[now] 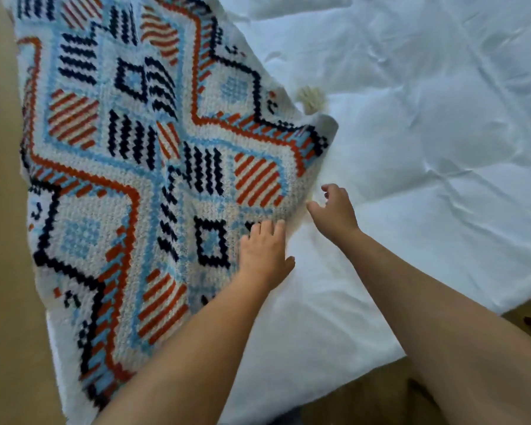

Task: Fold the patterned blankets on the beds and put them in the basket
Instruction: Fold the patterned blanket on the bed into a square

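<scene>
Patterned blanket (129, 179) lies across the bed (411, 148) (white sheet). Left hand (265, 253) rests flat on the blanket's edge, fingers extended; right hand (334, 210) just beside it, fingers loosely curled, gripping nothing

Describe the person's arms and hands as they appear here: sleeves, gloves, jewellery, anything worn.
Both forearms are bare right to the frame's edge, with no sleeves showing. The left hand and right hand wear no gloves; no rings, watch or bracelets are visible, though motion blur softens the fingers.

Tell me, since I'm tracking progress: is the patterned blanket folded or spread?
Spread: the patterned blanket lies open on the white bed, its pattern showing.
</scene>
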